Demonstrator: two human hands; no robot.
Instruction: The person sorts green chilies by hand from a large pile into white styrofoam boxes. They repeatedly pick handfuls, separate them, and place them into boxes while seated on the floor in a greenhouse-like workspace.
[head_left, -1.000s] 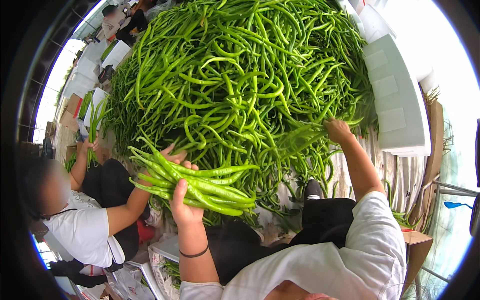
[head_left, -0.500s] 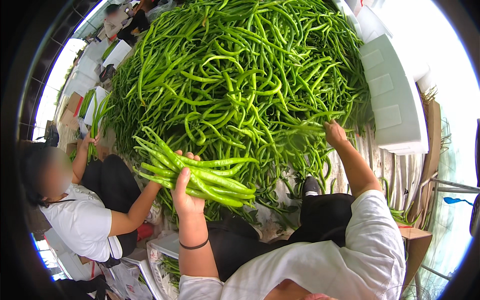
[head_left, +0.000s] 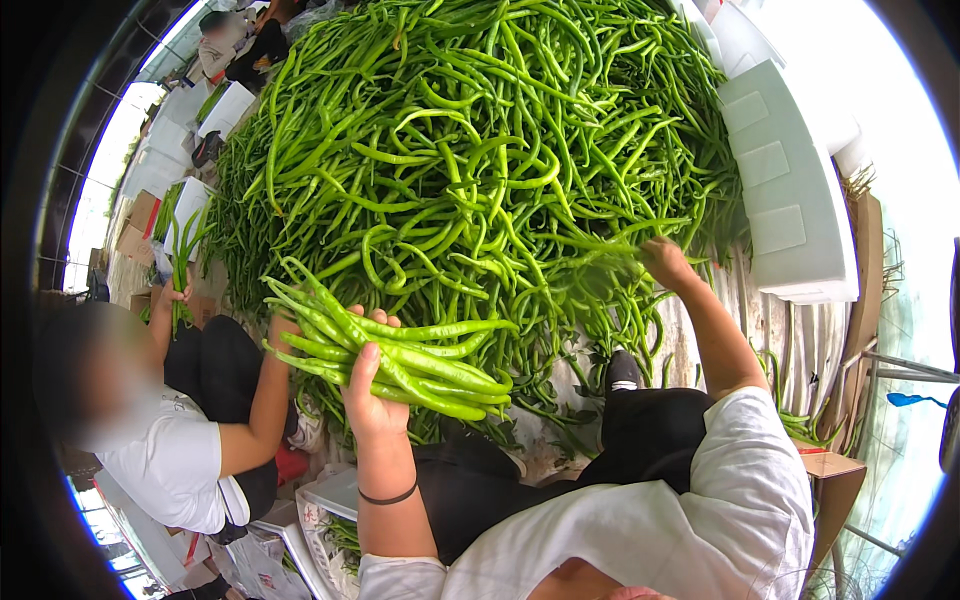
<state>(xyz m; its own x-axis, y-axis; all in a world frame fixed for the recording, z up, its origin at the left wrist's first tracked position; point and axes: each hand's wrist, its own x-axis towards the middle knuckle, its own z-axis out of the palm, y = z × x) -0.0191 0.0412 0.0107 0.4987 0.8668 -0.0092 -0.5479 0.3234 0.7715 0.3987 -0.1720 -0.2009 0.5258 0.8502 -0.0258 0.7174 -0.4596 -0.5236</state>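
A bunch of long green chili peppers (head_left: 430, 368) lies across my left hand (head_left: 375, 385), whose thumb and fingers wrap round its middle. Farther right, my right hand (head_left: 667, 264) is at the right side of a big heap of the same peppers (head_left: 480, 150). Its fingers are closed on several peppers (head_left: 612, 262), which look smeared by motion; the fingertips are partly hidden. Below the left hand, the heap thins out into loose peppers near my shoe (head_left: 622, 370).
White foam boxes (head_left: 790, 190) border the heap on the right, with a cardboard box (head_left: 832, 465) nearer. A co-worker (head_left: 170, 440) sits close on my left, holding peppers (head_left: 182, 255). Another person (head_left: 235, 45) is at the far left. A white crate (head_left: 318, 535) stands by my left elbow.
My right hand has shifted slightly left, and the peppers by it have moved. The left hand keeps its bunch almost still. The co-worker has leaned and moved an arm a little to the left.
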